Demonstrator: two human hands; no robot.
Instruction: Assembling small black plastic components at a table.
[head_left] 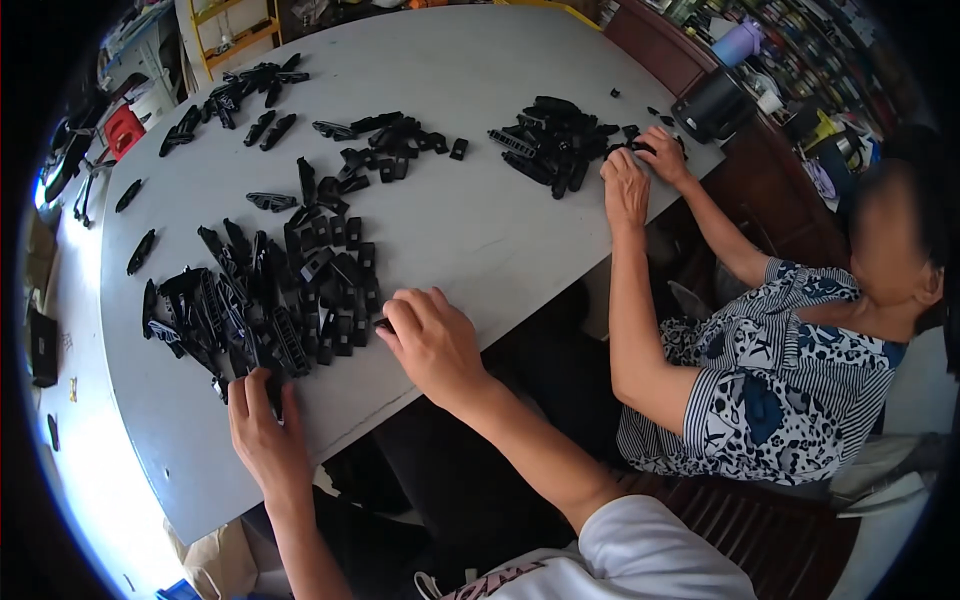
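My left hand (262,430) is at the near edge of a heap of long black plastic parts (205,310). Its fingers and thumb close around one long, narrow black part, which the hand partly hides. To the right, my right hand (435,345) is just above the table, pinching a small black plastic piece (383,324) between thumb and fingertips. Between the hands and beyond lie several small, block-like black pieces (343,268), bordering the heap of long parts.
The grey table (450,235) carries more black parts in a far-left pile (245,88) and a far-right pile (550,145). At the right, a person in a patterned top (770,390) handles small black pieces with both hands. A black container (712,105) stands behind that person's hands.
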